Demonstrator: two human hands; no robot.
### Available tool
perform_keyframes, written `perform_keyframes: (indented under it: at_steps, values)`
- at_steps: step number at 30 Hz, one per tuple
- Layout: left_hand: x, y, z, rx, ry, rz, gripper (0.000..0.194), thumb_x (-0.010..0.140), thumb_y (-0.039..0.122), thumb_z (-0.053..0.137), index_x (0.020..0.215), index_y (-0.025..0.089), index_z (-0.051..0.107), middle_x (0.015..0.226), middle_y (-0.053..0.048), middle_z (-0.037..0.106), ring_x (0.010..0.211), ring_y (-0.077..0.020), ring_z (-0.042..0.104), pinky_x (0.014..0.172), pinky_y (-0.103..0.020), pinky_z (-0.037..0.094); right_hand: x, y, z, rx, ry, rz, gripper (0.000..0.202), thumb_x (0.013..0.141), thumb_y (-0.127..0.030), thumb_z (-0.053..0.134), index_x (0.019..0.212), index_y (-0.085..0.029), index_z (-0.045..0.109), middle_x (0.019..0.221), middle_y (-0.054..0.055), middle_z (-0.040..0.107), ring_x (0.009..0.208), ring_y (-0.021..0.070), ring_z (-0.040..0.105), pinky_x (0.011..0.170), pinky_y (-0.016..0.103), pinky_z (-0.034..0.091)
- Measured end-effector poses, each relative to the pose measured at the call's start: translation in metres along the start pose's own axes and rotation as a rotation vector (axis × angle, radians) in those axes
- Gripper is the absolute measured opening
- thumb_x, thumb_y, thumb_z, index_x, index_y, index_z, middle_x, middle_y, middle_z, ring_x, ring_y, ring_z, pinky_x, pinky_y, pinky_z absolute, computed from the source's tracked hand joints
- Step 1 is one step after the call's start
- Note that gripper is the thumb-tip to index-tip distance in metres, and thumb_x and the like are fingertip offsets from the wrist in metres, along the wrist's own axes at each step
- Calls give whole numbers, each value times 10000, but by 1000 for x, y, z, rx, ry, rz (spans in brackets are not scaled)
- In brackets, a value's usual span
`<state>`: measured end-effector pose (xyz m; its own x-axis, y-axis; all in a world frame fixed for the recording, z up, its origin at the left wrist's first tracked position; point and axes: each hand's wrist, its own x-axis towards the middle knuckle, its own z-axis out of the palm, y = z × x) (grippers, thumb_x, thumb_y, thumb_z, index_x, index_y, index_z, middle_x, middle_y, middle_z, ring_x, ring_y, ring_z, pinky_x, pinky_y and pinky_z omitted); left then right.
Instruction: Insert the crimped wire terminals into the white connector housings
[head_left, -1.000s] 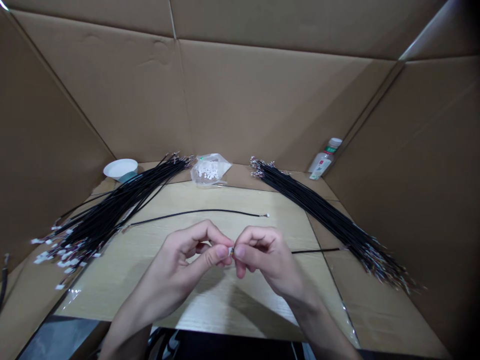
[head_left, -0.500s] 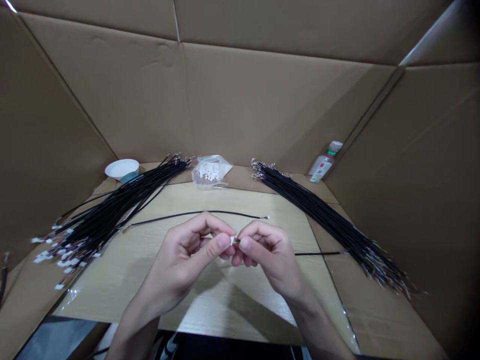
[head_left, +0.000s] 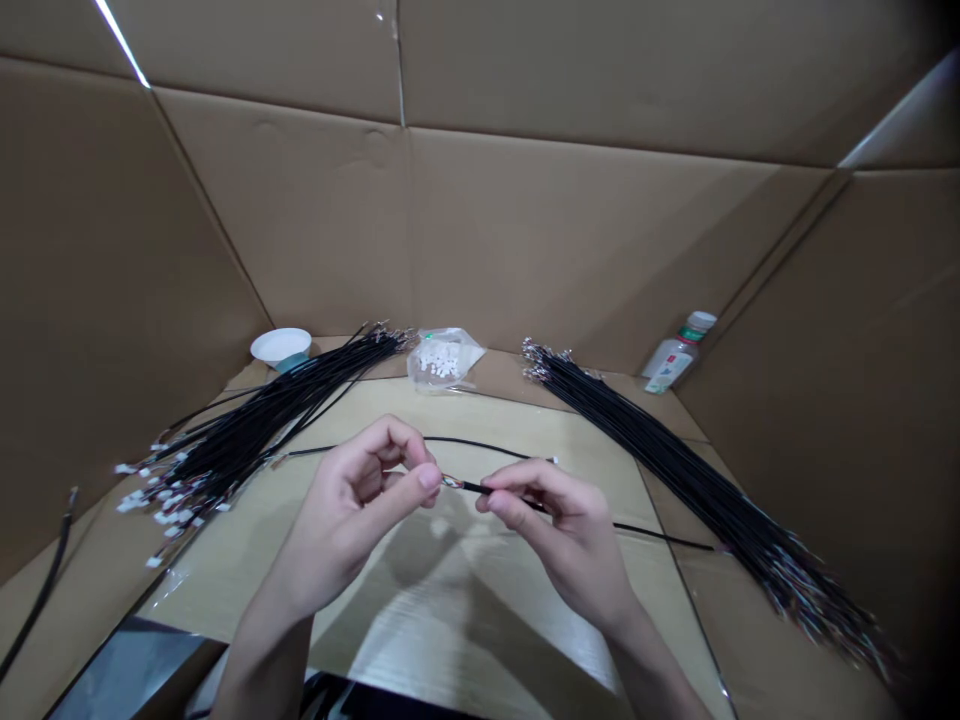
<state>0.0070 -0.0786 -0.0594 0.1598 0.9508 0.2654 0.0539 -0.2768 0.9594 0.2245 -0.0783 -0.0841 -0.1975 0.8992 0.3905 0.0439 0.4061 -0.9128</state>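
Observation:
Between my two hands runs a black cable point(head_left: 474, 487) with thin coloured wires bared at its left end. The fingertips of my left hand point(head_left: 367, 505) pinch the wire ends and hide the tip, so any connector there cannot be seen. My right hand point(head_left: 559, 520) grips the black sheath, and the rest of the cable passes out to the right over the board. Just behind my hands, a second black cable point(head_left: 480, 442) lies across the board, with a small white connector at its right end.
Black cables with white connectors point(head_left: 247, 425) are heaped at left, and another bundle point(head_left: 637, 450) lies at right. Behind stand a white bowl point(head_left: 281, 346), a bag of white connectors point(head_left: 444, 358) and a bottle point(head_left: 677, 355). Cardboard walls point(head_left: 600, 240) surround the board point(head_left: 375, 640).
My right hand has shifted from the wires onto the black sheath, away from my left fingertips. More wire and sheath now show between my hands. The whole view has shifted a little.

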Motion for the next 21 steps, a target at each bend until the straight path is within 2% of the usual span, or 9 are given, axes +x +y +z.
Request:
perform_keyframes:
  at_steps: [5,7,9,11,13,15,17,19,21]
  values:
    - [1,-1,-9,-37,156,19,158,941,274,758,876,195,638,776,23,662,713,-113,653,673,-200,528,9,-4,-1,-277,-35,-92,72,974,-287,732,1007,-259,789,959,18,815,802,175,730,627,274,517]
    - [0,-5,-20,-32,285,71,146,937,267,760,897,203,636,794,25,671,721,-118,659,683,-208,533,17,-4,-9,-397,-13,-152,67,978,-269,727,1016,-266,782,968,15,812,797,181,718,647,294,509]
    - [-1,-12,-35,-3,455,126,132,937,266,760,924,215,639,822,29,680,752,-124,670,725,-216,543,29,-3,-18,-485,-9,-223,94,996,-230,697,1047,-265,768,1012,25,805,897,207,725,732,323,524]
    - [-4,-22,-52,40,611,152,136,922,268,773,955,221,650,850,30,691,790,-130,683,763,-221,548,48,-1,-23,-585,4,-386,122,1010,-185,660,1064,-252,746,998,36,785,919,218,697,807,357,513]
    - [-7,-38,-69,81,742,168,167,888,295,797,959,210,673,852,19,703,790,-142,691,753,-229,553,73,1,-19,-690,-42,-505,139,1022,-169,632,1089,-243,728,1003,54,763,919,228,664,825,376,490]
    - [-11,-57,-84,107,892,188,218,849,353,814,934,191,697,822,4,708,742,-151,688,711,-241,560,104,5,-3,-734,-172,-583,171,1043,-149,577,1078,-237,719,980,60,754,929,233,630,844,384,467]
    - [-16,-78,-100,94,1034,149,272,832,411,810,945,186,709,841,-6,713,729,-154,687,698,-253,568,137,11,25,-708,-321,-611,198,1051,-136,538,1082,-225,712,1016,77,746,973,242,610,877,390,461]
    - [-23,-97,-118,81,1146,111,317,815,452,806,955,183,713,872,-14,712,745,-159,687,721,-274,585,172,21,61,-642,-419,-643,214,1054,-135,517,1063,-217,714,1017,85,738,966,248,591,892,398,452]
    - [-29,-111,-138,100,1224,104,339,824,466,788,980,179,699,904,-21,705,772,-164,686,764,-304,600,205,35,103,-604,-459,-667,234,1046,-115,513,1037,-225,720,1033,74,745,1013,247,596,922,397,453]
